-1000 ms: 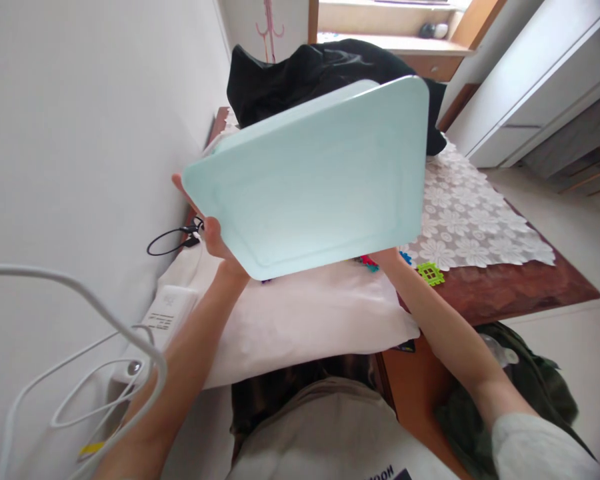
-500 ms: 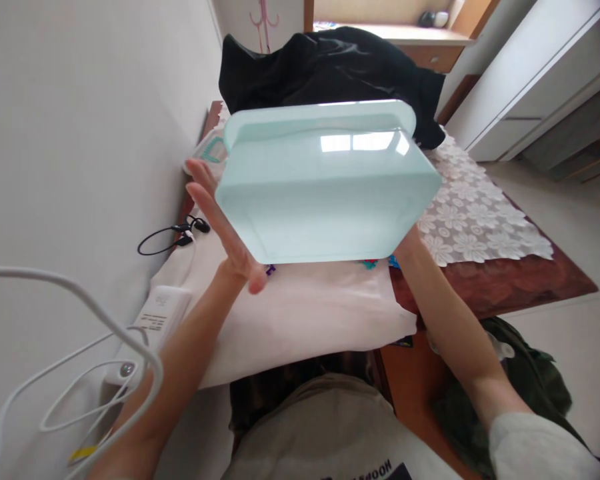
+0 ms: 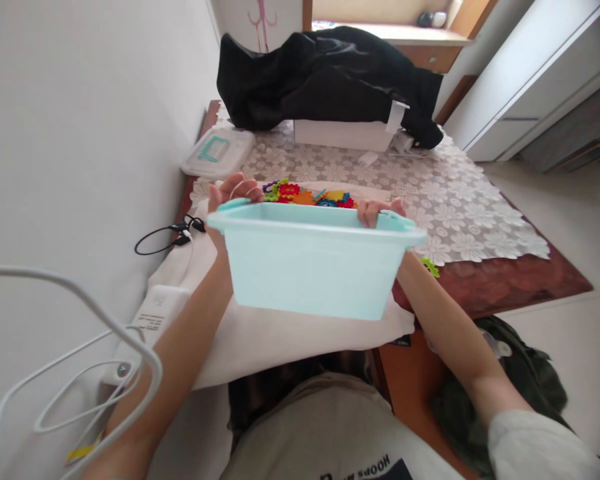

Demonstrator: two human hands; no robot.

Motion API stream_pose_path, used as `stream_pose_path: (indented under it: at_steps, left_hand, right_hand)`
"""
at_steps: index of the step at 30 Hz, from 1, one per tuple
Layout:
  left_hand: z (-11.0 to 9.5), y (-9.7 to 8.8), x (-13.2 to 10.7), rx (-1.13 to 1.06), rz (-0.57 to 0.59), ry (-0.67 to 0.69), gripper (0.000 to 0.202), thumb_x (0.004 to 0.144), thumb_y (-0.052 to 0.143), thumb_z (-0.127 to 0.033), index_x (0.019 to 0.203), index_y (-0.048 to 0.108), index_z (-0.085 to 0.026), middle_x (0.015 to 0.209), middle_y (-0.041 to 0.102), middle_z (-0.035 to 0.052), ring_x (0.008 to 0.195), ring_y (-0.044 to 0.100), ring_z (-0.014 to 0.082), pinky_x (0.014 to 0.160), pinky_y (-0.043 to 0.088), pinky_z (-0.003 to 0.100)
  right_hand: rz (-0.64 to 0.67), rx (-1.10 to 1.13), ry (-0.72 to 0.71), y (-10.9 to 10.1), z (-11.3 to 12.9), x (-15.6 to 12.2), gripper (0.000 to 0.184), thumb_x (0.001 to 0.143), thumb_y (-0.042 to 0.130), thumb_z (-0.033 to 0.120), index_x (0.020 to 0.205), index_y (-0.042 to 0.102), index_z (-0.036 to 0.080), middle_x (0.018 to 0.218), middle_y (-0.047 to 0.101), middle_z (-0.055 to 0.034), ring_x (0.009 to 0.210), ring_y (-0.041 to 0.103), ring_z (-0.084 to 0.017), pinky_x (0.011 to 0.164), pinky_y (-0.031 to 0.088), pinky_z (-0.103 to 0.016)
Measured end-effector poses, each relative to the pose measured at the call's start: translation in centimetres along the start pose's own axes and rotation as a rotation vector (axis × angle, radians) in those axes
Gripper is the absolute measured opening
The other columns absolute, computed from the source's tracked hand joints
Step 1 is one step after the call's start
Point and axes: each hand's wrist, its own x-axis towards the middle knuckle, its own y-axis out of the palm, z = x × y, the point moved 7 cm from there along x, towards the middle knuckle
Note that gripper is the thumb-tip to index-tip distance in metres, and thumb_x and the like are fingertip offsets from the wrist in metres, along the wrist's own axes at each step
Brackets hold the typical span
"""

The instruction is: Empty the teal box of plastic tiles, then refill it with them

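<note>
Both my hands hold a pale turquoise plastic tub (image 3: 310, 267) up in front of me, level, with its open top facing upward. My left hand (image 3: 233, 193) grips the rim at the left end, and my right hand (image 3: 380, 212) grips the right end, fingers curled over the edge. Beyond the tub, a heap of multicoloured interlocking plastic toy pieces (image 3: 305, 195) lies on a white cloth (image 3: 300, 343). A single green piece (image 3: 430, 267) sits at the tablecloth's edge, just past my right forearm. The tub's inside is hidden from this angle.
A white lace tablecloth (image 3: 460, 220) covers a wooden table (image 3: 490, 287). Farther back are a black garment (image 3: 325, 80), a white box (image 3: 343, 135) and a clear lid with turquoise trim (image 3: 219, 152). A white wall runs along the left, with white cables (image 3: 70, 373) and a black cable (image 3: 165, 240).
The tub has swung from showing its underside to sitting upright and lower. The toy pieces behind it have come into view, along with the box and the lid.
</note>
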Motion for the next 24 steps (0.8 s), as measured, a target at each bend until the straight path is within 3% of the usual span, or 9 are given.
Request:
stream_pose_path:
  at_steps: [2, 4, 8, 11, 14, 17, 20, 22, 24]
  left_hand:
    - [0.3, -0.5, 0.2, -0.039, -0.013, 0.000, 0.026, 0.099, 0.072, -0.054, 0.109, 0.081, -0.032, 0.113, 0.087, 0.0017, 0.138, 0.073, 0.0297, 0.137, 0.044, 0.054]
    - [0.6, -0.5, 0.3, -0.059, 0.025, -0.015, 0.021, 0.093, 0.073, -0.042, 0.109, 0.083, -0.033, 0.117, 0.087, 0.0006, 0.146, 0.069, 0.0300, 0.141, 0.039, 0.056]
    - [0.7, 0.7, 0.1, -0.054, 0.207, -0.062, 0.036, 0.088, 0.069, -0.031, 0.122, 0.080, -0.031, 0.142, 0.081, 0.0000, 0.163, 0.053, 0.0340, 0.140, 0.036, 0.067]
    - [1.6, 2.2, -0.6, -0.010, 0.360, -0.213, 0.044, 0.081, 0.074, -0.028, 0.124, 0.080, -0.029, 0.147, 0.078, 0.0053, 0.162, 0.053, 0.0425, 0.135, 0.040, 0.076]
    - [2.1, 3.6, -1.6, 0.013, 0.500, -0.353, 0.056, 0.069, 0.080, -0.021, 0.125, 0.082, -0.026, 0.148, 0.078, 0.0098, 0.160, 0.054, 0.0479, 0.131, 0.044, 0.078]
    - [1.9, 4.1, -2.6, 0.033, 0.579, -0.495, 0.066, 0.069, 0.079, -0.014, 0.135, 0.080, -0.021, 0.152, 0.076, 0.0127, 0.156, 0.059, 0.0467, 0.128, 0.050, 0.070]
    - [1.9, 4.1, -3.6, 0.075, 0.671, -0.653, 0.075, 0.069, 0.079, -0.005, 0.143, 0.077, -0.020, 0.147, 0.079, 0.0150, 0.140, 0.073, 0.0413, 0.116, 0.062, 0.051]
    - [2.0, 4.0, -3.8, 0.086, 0.706, -0.701, 0.078, 0.066, 0.078, 0.001, 0.141, 0.079, -0.020, 0.140, 0.082, 0.0142, 0.125, 0.081, 0.0372, 0.103, 0.067, 0.041]
    - [2.1, 3.9, -3.7, 0.071, 0.702, -0.701, 0.079, 0.063, 0.074, 0.004, 0.138, 0.080, -0.020, 0.136, 0.084, 0.0130, 0.119, 0.084, 0.0351, 0.098, 0.068, 0.038]
  right_hand:
    - [0.010, 0.050, -0.046, 0.5, 1.0, 0.0, 0.069, 0.104, 0.041, 0.079, 0.056, 0.053, 0.031, 0.058, 0.046, -0.0047, 0.059, 0.046, -0.024, 0.067, 0.051, -0.045]
    - [0.021, 0.074, -0.082, 0.8, 1.8, -0.2, 0.060, 0.103, 0.050, 0.069, 0.058, 0.056, 0.030, 0.061, 0.054, -0.0062, 0.061, 0.050, -0.025, 0.070, 0.050, -0.046]
    - [0.025, 0.070, -0.099, 0.8, 2.6, -0.6, 0.049, 0.099, 0.054, 0.055, 0.058, 0.056, 0.028, 0.083, 0.073, -0.0109, 0.084, 0.064, -0.031, 0.085, 0.053, -0.050]
    - [0.037, 0.070, -0.070, 0.7, 2.6, -0.7, 0.043, 0.094, 0.059, 0.046, 0.056, 0.056, 0.026, 0.092, 0.076, -0.0109, 0.090, 0.065, -0.031, 0.088, 0.053, -0.050]
    - [0.068, 0.083, -0.026, 0.7, 2.4, -0.7, 0.040, 0.088, 0.065, 0.048, 0.056, 0.058, 0.025, 0.101, 0.078, -0.0105, 0.093, 0.067, -0.030, 0.090, 0.055, -0.049]
    - [0.081, 0.070, 0.053, 0.6, 1.8, -0.8, 0.045, 0.084, 0.071, 0.060, 0.056, 0.063, 0.025, 0.107, 0.079, -0.0105, 0.104, 0.070, -0.034, 0.096, 0.056, -0.052]
    - [0.097, 0.047, 0.105, 0.7, 1.4, -0.7, 0.050, 0.082, 0.074, 0.074, 0.068, 0.072, 0.026, 0.107, 0.079, -0.0106, 0.109, 0.070, -0.036, 0.093, 0.058, -0.050]
    - [0.059, 0.021, 0.131, 0.2, 1.2, -0.5, 0.053, 0.085, 0.072, 0.080, 0.081, 0.076, 0.027, 0.105, 0.078, -0.0097, 0.098, 0.070, -0.031, 0.081, 0.058, -0.044]
    - [-0.026, -0.042, 0.150, -1.1, 1.1, -0.1, 0.052, 0.091, 0.070, 0.080, 0.091, 0.078, 0.028, 0.103, 0.079, -0.0078, 0.078, 0.065, -0.023, 0.067, 0.052, -0.037]
